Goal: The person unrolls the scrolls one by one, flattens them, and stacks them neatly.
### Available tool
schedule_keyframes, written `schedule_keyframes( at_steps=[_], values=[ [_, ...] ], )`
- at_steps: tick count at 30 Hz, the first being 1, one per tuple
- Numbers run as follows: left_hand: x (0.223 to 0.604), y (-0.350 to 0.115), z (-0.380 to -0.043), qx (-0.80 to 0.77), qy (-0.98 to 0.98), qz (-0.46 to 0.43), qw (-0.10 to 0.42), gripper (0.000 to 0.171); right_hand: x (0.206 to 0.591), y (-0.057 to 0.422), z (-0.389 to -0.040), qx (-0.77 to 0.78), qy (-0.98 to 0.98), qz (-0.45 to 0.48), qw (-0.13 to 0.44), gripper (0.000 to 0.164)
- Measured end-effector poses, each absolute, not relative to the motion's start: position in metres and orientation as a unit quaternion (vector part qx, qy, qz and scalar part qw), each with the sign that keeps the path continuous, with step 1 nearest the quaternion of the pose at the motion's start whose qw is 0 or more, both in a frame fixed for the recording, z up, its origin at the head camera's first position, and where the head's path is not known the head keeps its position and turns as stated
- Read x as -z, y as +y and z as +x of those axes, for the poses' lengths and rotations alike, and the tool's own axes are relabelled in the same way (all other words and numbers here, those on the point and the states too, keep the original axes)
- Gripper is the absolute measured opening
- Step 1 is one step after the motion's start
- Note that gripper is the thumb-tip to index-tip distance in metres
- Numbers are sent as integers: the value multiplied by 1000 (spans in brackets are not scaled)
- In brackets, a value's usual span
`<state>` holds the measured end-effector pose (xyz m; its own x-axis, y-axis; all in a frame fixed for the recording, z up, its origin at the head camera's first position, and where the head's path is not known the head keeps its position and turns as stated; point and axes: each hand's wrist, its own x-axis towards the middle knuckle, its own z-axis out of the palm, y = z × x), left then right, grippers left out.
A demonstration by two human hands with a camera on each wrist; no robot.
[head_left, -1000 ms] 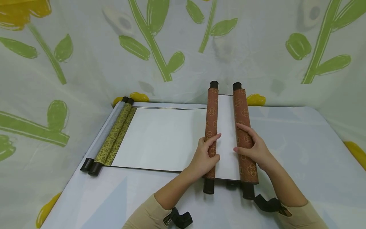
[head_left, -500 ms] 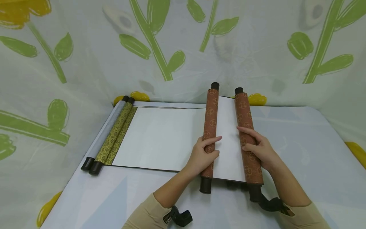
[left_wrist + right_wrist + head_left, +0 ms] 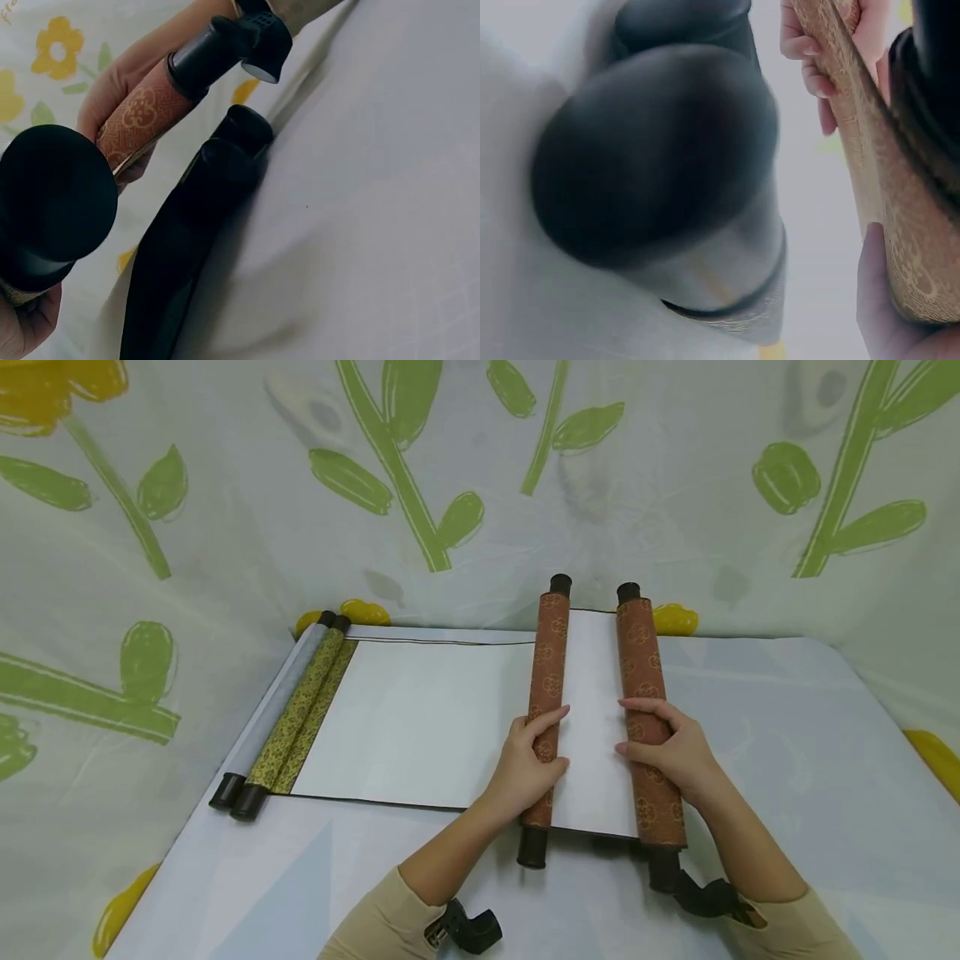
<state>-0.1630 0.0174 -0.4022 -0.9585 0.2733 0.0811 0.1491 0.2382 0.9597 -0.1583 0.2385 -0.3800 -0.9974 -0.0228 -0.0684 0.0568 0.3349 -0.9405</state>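
Observation:
A scroll with two brown, flower-patterned rollers is held slightly above the table in the head view, with a strip of white paper (image 3: 592,693) stretched between them. My left hand (image 3: 521,772) grips the left roller (image 3: 551,643), thumb and finger reaching across its front. Around the right roller (image 3: 641,643) my right hand (image 3: 682,756) curls in the same way. Black knobs cap the roller ends, such as the lower left knob (image 3: 532,847). The left wrist view shows a large black knob (image 3: 56,202) close up; the right wrist view shows brown patterned cloth (image 3: 911,240) beside my thumb.
Left on the table (image 3: 787,760) lies another scroll with a yellow-green patterned roller (image 3: 296,718), its white sheet (image 3: 412,718) spread rightward under the held scroll. A grey roll (image 3: 281,693) lies alongside. Dark roller ends (image 3: 225,157) rest below. A plant-print curtain (image 3: 675,485) stands behind.
The two brown rollers have moved slightly apart, the left one leftward and the right one rightward, so more white paper shows between them. Both hands keep their grip; the scroll on the table stays put.

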Motion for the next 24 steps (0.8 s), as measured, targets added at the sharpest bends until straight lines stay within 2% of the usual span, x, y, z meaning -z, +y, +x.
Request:
schedule_keyframes(
  at_steps=[6, 18, 24],
  values=[
    [398, 14, -162, -614, 777, 127, 47, 61, 378, 244, -159, 578, 816, -5, 17, 57],
    [392, 8, -168, -605, 787, 112, 49, 53, 365, 261, -158, 587, 806, -48, 61, 60],
    [392, 6, -169, -605, 788, 96, 60, 60, 366, 259, -160, 569, 819, -14, 72, 75]
  ],
)
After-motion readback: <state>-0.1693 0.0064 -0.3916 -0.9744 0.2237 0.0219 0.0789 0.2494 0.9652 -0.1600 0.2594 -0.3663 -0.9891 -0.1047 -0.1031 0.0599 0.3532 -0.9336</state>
